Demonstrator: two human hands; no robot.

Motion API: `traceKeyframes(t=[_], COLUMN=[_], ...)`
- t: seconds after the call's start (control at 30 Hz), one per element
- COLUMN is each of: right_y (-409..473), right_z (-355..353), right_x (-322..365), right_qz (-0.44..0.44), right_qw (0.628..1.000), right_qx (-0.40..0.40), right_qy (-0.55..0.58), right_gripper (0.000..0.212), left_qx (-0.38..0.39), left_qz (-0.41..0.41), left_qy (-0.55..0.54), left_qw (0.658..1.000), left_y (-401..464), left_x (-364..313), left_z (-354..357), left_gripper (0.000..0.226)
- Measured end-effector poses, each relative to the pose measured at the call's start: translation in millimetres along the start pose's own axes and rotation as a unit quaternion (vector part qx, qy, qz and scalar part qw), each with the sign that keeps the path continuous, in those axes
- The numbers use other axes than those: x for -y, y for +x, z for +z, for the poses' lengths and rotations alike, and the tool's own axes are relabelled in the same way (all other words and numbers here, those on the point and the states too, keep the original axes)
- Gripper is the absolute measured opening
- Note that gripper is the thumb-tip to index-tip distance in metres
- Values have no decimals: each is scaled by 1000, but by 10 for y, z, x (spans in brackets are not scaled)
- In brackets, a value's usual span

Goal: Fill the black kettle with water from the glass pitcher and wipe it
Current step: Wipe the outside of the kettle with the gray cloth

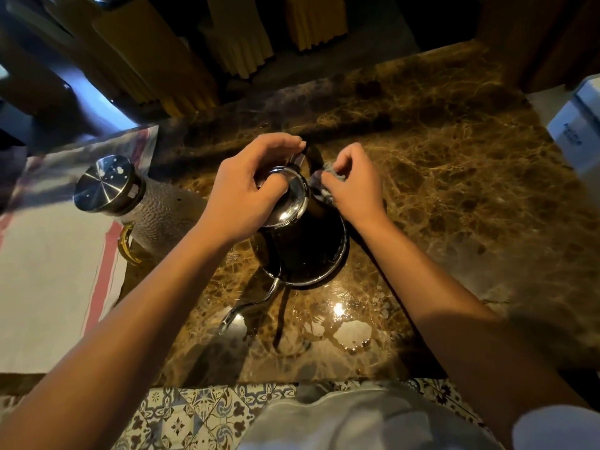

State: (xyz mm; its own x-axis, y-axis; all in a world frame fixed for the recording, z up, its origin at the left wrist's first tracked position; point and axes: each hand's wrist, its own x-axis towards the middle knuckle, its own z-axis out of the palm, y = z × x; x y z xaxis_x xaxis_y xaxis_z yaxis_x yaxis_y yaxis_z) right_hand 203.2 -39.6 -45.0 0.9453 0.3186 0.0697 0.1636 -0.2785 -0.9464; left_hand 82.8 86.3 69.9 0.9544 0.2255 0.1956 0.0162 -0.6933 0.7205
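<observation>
The black kettle (pixel 302 254) stands upright on the brown marble counter (pixel 454 177), its thin metal spout (pixel 253 306) pointing toward me. My left hand (pixel 246 186) grips the shiny lid and the top of the kettle. My right hand (pixel 354 186) pinches a small grey cloth (pixel 324 175) against the kettle's far right side, near its handle. The glass pitcher (pixel 152 212), with a steel lid (pixel 107 183) and a gold handle, stands to the left of the kettle, apart from both hands.
A white towel with red stripes (pixel 52 280) lies under the pitcher's left side. Water puddles (pixel 354 332) shine on the counter in front of the kettle. A white box (pixel 574 131) sits at the far right. Yellow curtains (pixel 240 37) hang behind the counter.
</observation>
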Motion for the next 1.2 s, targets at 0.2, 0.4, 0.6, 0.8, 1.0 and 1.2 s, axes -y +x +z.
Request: traceKeyframes(t=[0.2, 0.4, 0.6, 0.8, 1.0, 1.2], right_y=[85, -104, -524, -725, -1108, -1439], right_z=[-125, -365, -222, -434, -459, -280], right_x=[-116, -138, -89, -297, -340, -368], right_qz=[70, 215, 99, 90, -34, -140], right_qw=[993, 947, 984, 983, 995, 988], right_qx=[73, 18, 55, 53, 60, 31], right_qy=[-65, 239, 138, 152, 66, -60], right_gripper=[22, 3, 16, 9, 11, 14], left_qx=[-5, -15, -26, -32, -48, -55], left_qz=[-1, 1, 6, 7, 9, 3], left_qy=[-2, 2, 6, 13, 10, 9], left_qw=[1000, 1000, 1000, 999, 999, 998], left_y=[8, -9, -12, -3, -18, -14], left_x=[-6, 2, 15, 25, 38, 35], left_z=[2, 21, 28, 39, 51, 63], left_gripper=[44, 42, 39, 38, 36, 36])
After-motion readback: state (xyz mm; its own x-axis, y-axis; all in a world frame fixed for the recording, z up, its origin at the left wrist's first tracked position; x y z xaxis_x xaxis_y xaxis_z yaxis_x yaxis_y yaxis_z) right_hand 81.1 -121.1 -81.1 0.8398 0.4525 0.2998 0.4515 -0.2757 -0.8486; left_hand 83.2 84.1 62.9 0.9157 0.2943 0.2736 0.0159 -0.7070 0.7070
